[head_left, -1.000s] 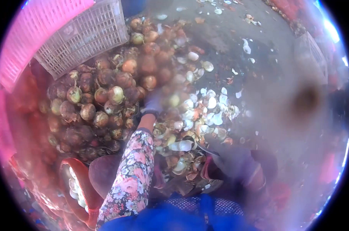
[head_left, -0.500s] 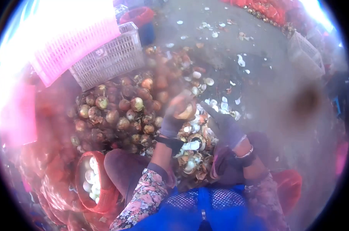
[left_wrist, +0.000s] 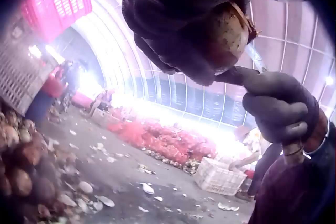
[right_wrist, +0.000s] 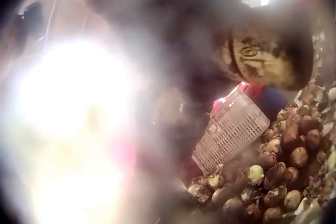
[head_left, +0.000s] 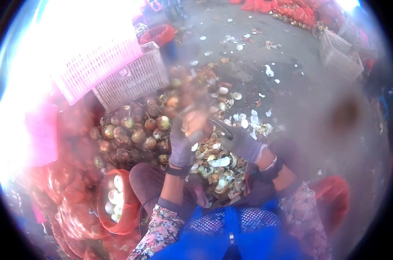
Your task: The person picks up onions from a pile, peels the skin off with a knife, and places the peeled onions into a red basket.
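My gloved left hand (head_left: 181,146) holds an onion (left_wrist: 229,36) up in front of me, fingers wrapped round its side. In the head view that onion is a blurred orange-brown shape. My gloved right hand (left_wrist: 281,103) grips a knife, its blade (left_wrist: 255,57) right at the onion's root end in the left wrist view. The knife's wooden handle (right_wrist: 265,58) looms large in the right wrist view. Below both hands lies a heap of onion peels (head_left: 222,173). To the left is a pile of unpeeled onions (head_left: 138,136).
A red mesh-rimmed container (head_left: 129,212) of peeled onions stands beside my left knee. Pale and pink plastic crates (head_left: 133,80) stand behind the pile. Red net sacks (head_left: 71,212) lie at left. Another crate (head_left: 339,58) is at far right. Peel scraps litter the floor.
My left hand has come back from the onion pile with an onion and now holds it close to the knife in my right hand. The head view has tilted up.
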{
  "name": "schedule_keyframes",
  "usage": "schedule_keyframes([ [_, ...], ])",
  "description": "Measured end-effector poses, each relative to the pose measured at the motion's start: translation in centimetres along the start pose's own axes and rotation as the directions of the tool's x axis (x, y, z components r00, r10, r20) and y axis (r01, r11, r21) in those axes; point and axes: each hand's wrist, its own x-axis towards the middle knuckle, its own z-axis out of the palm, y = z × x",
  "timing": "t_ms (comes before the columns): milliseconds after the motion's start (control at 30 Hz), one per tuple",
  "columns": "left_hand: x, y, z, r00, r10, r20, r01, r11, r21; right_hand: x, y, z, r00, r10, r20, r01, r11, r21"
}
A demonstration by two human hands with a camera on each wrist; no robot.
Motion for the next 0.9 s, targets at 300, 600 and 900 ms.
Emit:
schedule_keyframes([
  [300,-0.9,-0.6,-2.3,0.976,0.217,0.017,-0.194,0.834,0.517,0.3,1.6,2.3,0.993,0.059,0.107,-0.07,0.991,0.11],
  [600,-1.9,-0.5,-1.0,0.989,-0.108,-0.102,0.103,0.993,-0.05,0.4,0.9,3.0,0.993,-0.11,-0.033,0.113,0.986,0.123],
  [900,-1.6,-0.6,-1.6,0.996,0.042,-0.078,-0.039,0.999,0.037,0.0,-0.2,1.9,0.99,-0.14,0.008,0.137,0.982,0.13],
])
